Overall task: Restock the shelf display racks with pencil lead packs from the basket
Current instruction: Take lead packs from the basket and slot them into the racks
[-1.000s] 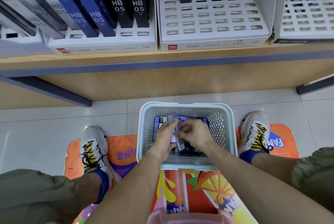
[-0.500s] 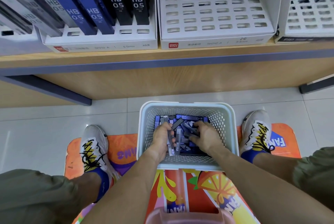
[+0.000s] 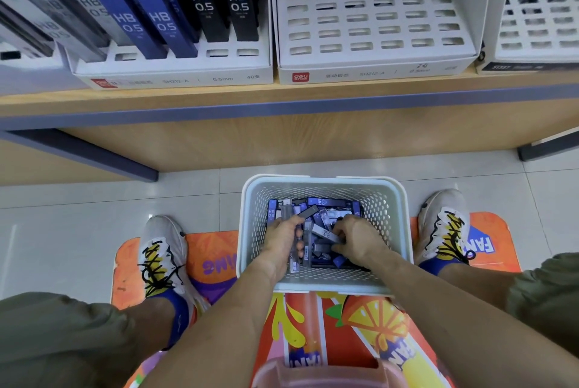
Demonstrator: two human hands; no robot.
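Two hands are down in the pale perforated basket (image 3: 326, 182) on the floor, both busy in the jumble of pencil lead packs (image 3: 326, 221). The left hand (image 3: 282, 239) has its grip closed round a small bunch of grey packs standing roughly upright in the fist. The right hand (image 3: 355, 239) is curled over the heap and looks to be pinching a single grey HB pack (image 3: 326, 234) lying flat, though how firmly I can't tell.

Progress-wise, I'd say it's maybe midway at best. The left display rack (image 3: 175, 69) on the shelf (image 3: 282, 96) is nearly full of blue, black and grey HB 0.5 boxes, with just a couple of open slots along its front row. The middle display rack (image 3: 376, 43) is mostly bare slots, only a back row of boxes showing at the top. A third rack (image 3: 539, 30) at the right edge also shows plenty of open slots. Loads of packs are left in the basket, so lots of trips up to the shelf to go.
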